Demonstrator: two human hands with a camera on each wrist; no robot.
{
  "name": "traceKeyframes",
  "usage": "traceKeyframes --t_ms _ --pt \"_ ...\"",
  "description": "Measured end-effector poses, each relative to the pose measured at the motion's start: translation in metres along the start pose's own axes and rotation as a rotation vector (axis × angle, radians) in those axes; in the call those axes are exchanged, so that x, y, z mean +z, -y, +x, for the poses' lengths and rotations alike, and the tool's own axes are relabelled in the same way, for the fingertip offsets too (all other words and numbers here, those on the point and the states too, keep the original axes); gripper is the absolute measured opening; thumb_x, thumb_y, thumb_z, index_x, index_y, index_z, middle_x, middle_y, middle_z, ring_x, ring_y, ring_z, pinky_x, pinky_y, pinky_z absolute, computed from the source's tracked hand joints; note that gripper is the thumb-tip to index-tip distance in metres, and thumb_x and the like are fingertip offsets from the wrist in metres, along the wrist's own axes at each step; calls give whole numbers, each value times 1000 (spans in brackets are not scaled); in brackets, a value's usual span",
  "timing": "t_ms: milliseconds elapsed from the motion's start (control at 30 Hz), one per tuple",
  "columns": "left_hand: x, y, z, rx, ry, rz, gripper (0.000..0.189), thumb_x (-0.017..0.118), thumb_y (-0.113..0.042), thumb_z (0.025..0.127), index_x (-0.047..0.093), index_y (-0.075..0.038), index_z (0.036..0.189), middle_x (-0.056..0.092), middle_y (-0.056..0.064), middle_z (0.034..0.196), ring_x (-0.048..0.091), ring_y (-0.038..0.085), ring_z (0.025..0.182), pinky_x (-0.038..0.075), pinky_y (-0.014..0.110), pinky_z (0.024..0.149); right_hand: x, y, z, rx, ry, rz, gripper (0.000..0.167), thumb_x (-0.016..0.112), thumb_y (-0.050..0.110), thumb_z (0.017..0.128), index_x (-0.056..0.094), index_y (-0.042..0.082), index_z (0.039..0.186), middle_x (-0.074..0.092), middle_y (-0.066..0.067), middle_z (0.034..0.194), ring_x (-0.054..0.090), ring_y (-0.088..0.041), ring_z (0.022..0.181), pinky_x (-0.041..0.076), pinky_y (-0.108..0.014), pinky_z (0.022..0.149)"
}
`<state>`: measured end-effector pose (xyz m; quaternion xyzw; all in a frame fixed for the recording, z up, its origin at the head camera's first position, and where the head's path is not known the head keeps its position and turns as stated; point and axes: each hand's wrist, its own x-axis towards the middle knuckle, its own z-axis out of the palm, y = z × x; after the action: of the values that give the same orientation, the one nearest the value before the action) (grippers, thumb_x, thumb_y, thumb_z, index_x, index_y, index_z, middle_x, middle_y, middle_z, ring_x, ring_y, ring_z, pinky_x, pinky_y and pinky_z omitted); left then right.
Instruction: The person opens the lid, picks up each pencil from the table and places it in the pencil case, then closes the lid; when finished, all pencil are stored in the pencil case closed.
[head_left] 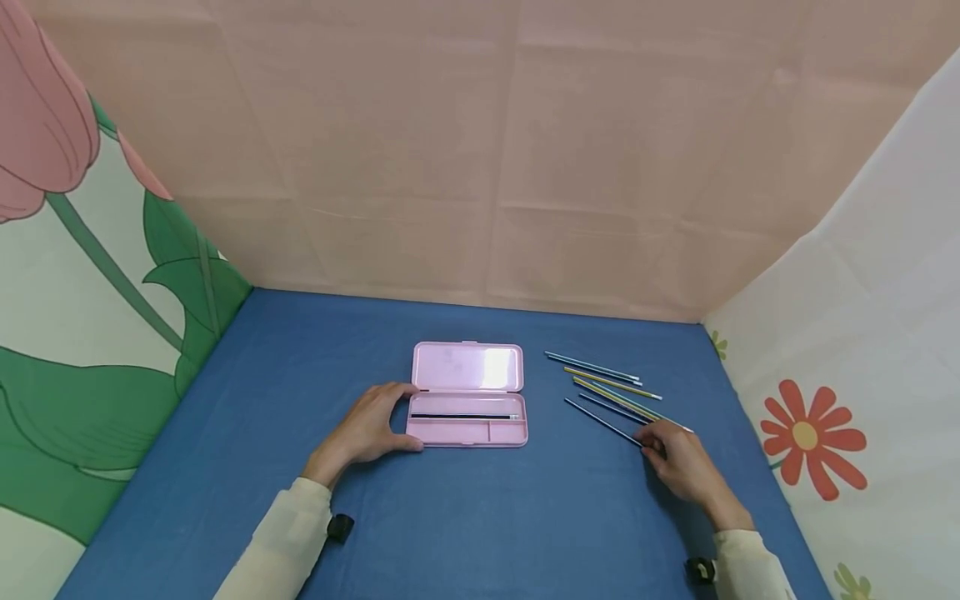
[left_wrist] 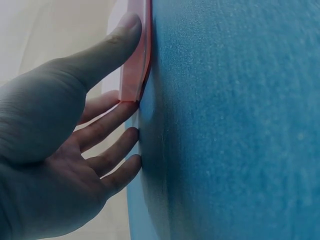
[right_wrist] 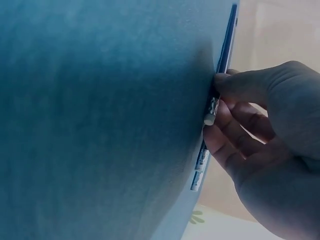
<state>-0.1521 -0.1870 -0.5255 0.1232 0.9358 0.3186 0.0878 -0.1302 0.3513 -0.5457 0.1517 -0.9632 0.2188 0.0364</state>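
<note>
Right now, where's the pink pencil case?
Head view: pink pencil case lies open mid-table, left hand on its left end, loose pencils to its right.

Blue felt table top (head_left: 465, 517), creased pink backdrop (head_left: 480, 150), tulip-print cloth (head_left: 82, 275) left, daisy-print cloth (head_left: 862, 358) right

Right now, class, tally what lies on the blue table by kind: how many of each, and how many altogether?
Pink pencil case: 1
Pencil inside the case: 1
Loose pencils: 5 that can be told apart
Total: 7
</note>
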Motion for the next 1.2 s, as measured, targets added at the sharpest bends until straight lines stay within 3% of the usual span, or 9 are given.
traceKeyframes --t_ms 467,733,933,1200 --pt "-1 -2 0 -6 0 1 87 104 -30 82 62 -7 155 63 22 161 54 51 152 43 73 127 -7 11 4 -11 -27 -3 24 78 -10 97 83 8 112 78 -4 106 71 -17 93 64 -41 79" --pt "0 -3 -1 -15 3 6 88 104 -32 82 62 -7 156 62 21 163 54 50 153 43 73 127 -9 27 15 -138 -110 11 28 83 -12 92 83 11 109 79 -2 106 76 -24 93 64 -43 79" --pt "1 -1 0 -13 0 4 88 104 -33 83 62 -8 156 61 21 163 53 51 154 43 73 127 -5 40 28 -184 -101 48 29 80 -13 92 84 9 110 79 -3 108 76 -24 95 62 -42 81" --pt "1 0 -1 -7 -1 2 87 104 -33 83 62 -8 156 61 22 164 53 51 154 43 73 127 9 60 48 -316 -126 77 28 80 -16 92 83 6 109 80 -5 107 75 -21 94 62 -39 78"
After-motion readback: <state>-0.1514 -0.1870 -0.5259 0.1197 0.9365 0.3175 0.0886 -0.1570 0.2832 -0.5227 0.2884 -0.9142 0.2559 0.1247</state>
